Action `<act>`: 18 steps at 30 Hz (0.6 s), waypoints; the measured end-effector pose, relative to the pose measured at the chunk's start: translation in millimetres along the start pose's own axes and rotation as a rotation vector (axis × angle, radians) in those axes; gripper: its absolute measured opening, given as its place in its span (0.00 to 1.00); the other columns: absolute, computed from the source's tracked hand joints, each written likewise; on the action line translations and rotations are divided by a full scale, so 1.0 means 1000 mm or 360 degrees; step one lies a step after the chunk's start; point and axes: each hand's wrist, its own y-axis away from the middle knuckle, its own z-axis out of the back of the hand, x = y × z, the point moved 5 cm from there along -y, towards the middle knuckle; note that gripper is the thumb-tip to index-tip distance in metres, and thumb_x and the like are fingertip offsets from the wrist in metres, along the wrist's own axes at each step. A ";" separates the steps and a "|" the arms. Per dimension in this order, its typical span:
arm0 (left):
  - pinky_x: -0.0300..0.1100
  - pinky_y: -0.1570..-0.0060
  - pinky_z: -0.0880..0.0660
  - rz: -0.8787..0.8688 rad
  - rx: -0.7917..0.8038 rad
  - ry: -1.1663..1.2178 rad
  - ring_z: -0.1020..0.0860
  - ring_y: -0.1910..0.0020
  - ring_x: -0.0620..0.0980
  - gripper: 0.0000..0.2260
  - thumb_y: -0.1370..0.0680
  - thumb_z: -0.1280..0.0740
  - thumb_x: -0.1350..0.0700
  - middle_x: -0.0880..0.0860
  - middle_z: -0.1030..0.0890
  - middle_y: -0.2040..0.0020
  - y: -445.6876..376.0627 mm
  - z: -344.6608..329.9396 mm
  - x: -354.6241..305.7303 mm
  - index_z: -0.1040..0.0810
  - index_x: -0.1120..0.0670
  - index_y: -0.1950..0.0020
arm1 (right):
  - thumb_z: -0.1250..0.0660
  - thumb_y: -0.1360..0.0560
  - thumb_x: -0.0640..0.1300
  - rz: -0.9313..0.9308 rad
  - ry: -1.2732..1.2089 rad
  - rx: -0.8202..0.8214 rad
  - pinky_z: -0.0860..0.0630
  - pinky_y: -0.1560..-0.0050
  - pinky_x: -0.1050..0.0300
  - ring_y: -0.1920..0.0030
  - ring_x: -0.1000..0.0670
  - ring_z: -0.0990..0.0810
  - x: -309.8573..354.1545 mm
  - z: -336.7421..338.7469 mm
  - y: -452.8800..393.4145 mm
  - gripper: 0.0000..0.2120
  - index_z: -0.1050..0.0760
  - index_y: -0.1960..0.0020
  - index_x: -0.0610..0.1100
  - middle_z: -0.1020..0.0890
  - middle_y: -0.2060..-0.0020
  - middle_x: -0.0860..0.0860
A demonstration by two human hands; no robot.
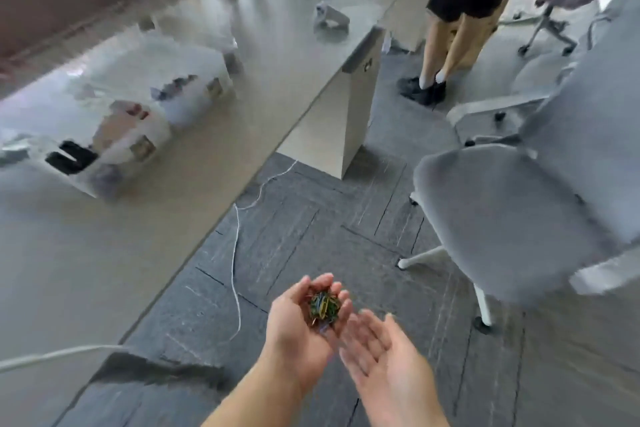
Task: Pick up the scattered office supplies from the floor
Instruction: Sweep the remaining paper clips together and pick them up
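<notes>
- The left hand [304,319] was cupped palm up above the carpeted floor [294,236], its fingers [320,282] curled round a small tangle of coloured paper clips [323,305] resting in the palm.
- The right hand [384,354] lay just beside it, palm up, fingers straight and spread, holding nothing.
- A white cable [236,263] trailed over the floor beside the long worktop [194,156], which carried white storage boxes [194,94].
- A grey office chair [512,218] stood to the right.
- Another person's legs [440,45] showed beyond the worktop's end.
</notes>
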 end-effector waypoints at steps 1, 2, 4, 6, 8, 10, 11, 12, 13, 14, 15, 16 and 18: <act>0.42 0.66 0.18 -0.0031 0.0001 0.0001 0.20 0.68 0.54 0.16 0.17 0.41 0.55 0.58 0.21 0.63 0.025 -0.019 -0.010 0.21 0.62 0.59 | 0.39 0.17 0.51 0.0035 -0.0005 0.0070 0.28 0.32 0.44 0.46 0.42 0.17 0.016 -0.019 0.029 0.19 0.22 0.38 0.36 0.15 0.50 0.42; 0.43 0.66 0.18 -0.0063 0.0004 0.0022 0.19 0.67 0.55 0.17 0.17 0.42 0.55 0.58 0.20 0.63 0.046 -0.036 -0.020 0.20 0.62 0.58 | 0.40 0.17 0.50 0.0095 0.0002 0.0156 0.28 0.32 0.44 0.44 0.42 0.18 0.031 -0.041 0.057 0.19 0.22 0.39 0.36 0.16 0.47 0.41; 0.43 0.64 0.18 -0.0126 0.0042 0.0101 0.19 0.64 0.55 0.16 0.17 0.42 0.55 0.58 0.19 0.61 0.077 -0.066 -0.039 0.20 0.61 0.55 | 0.41 0.16 0.50 0.0214 0.0040 0.0324 0.28 0.31 0.45 0.40 0.43 0.19 0.055 -0.088 0.099 0.19 0.23 0.38 0.36 0.17 0.44 0.40; 0.44 0.60 0.20 -0.0192 0.0078 0.0194 0.20 0.62 0.55 0.16 0.17 0.43 0.55 0.58 0.19 0.60 0.098 -0.091 -0.058 0.21 0.61 0.55 | 0.42 0.16 0.51 0.0285 0.0102 0.0434 0.28 0.31 0.48 0.39 0.45 0.20 0.069 -0.130 0.123 0.19 0.23 0.38 0.37 0.18 0.42 0.41; 0.44 0.54 0.23 -0.0267 0.0106 0.0279 0.20 0.62 0.56 0.16 0.17 0.43 0.55 0.59 0.19 0.61 0.109 -0.110 -0.082 0.20 0.61 0.56 | 0.42 0.16 0.52 0.0305 0.0177 0.0507 0.27 0.32 0.49 0.41 0.45 0.20 0.077 -0.169 0.132 0.21 0.23 0.38 0.36 0.19 0.42 0.41; 0.44 0.53 0.24 -0.0320 0.0097 0.0358 0.21 0.61 0.57 0.17 0.17 0.43 0.55 0.60 0.19 0.62 0.107 -0.124 -0.111 0.20 0.62 0.56 | 0.41 0.16 0.52 0.0295 0.0221 0.0535 0.26 0.34 0.48 0.45 0.44 0.20 0.083 -0.199 0.130 0.22 0.24 0.37 0.35 0.19 0.45 0.40; 0.44 0.54 0.23 -0.0330 0.0091 0.0395 0.21 0.60 0.57 0.17 0.16 0.44 0.55 0.60 0.19 0.62 0.101 -0.129 -0.125 0.20 0.62 0.55 | 0.41 0.16 0.52 0.0294 0.0254 0.0537 0.26 0.35 0.48 0.46 0.44 0.20 0.086 -0.213 0.125 0.22 0.25 0.37 0.34 0.20 0.47 0.40; 0.44 0.55 0.23 -0.0336 0.0074 0.0404 0.21 0.60 0.56 0.18 0.16 0.44 0.54 0.60 0.19 0.62 0.093 -0.134 -0.139 0.20 0.62 0.55 | 0.41 0.16 0.52 0.0291 0.0298 0.0540 0.26 0.36 0.48 0.47 0.43 0.20 0.088 -0.227 0.117 0.21 0.25 0.37 0.34 0.20 0.47 0.39; 0.44 0.55 0.22 -0.0341 0.0053 0.0429 0.22 0.60 0.56 0.18 0.16 0.44 0.54 0.60 0.19 0.62 0.078 -0.141 -0.154 0.20 0.63 0.55 | 0.41 0.16 0.52 0.0282 0.0348 0.0535 0.25 0.37 0.48 0.46 0.43 0.20 0.092 -0.245 0.104 0.21 0.25 0.38 0.34 0.20 0.45 0.39; 0.45 0.55 0.22 -0.0344 0.0033 0.0463 0.22 0.60 0.56 0.18 0.16 0.44 0.54 0.60 0.19 0.62 0.066 -0.145 -0.164 0.20 0.63 0.55 | 0.41 0.16 0.52 0.0270 0.0379 0.0518 0.25 0.37 0.48 0.45 0.43 0.20 0.094 -0.256 0.096 0.21 0.24 0.38 0.34 0.20 0.44 0.39; 0.45 0.55 0.23 -0.0346 0.0029 0.0500 0.22 0.59 0.56 0.19 0.16 0.44 0.54 0.60 0.19 0.62 0.053 -0.152 -0.175 0.20 0.63 0.56 | 0.41 0.16 0.52 0.0267 0.0417 0.0507 0.25 0.36 0.48 0.44 0.43 0.19 0.097 -0.270 0.086 0.21 0.24 0.38 0.34 0.20 0.42 0.39; 0.45 0.55 0.23 -0.0343 0.0039 0.0510 0.22 0.59 0.56 0.19 0.16 0.44 0.54 0.60 0.19 0.62 0.036 -0.162 -0.189 0.20 0.63 0.56 | 0.41 0.16 0.52 0.0270 0.0469 0.0517 0.25 0.37 0.48 0.44 0.44 0.19 0.101 -0.289 0.072 0.21 0.24 0.39 0.34 0.19 0.42 0.39; 0.45 0.53 0.24 -0.0340 0.0033 0.0543 0.23 0.59 0.57 0.19 0.16 0.45 0.54 0.60 0.20 0.61 0.001 -0.187 -0.219 0.20 0.64 0.56 | 0.42 0.16 0.52 0.0288 0.0577 0.0517 0.25 0.37 0.49 0.45 0.46 0.18 0.113 -0.330 0.042 0.21 0.24 0.37 0.35 0.18 0.43 0.41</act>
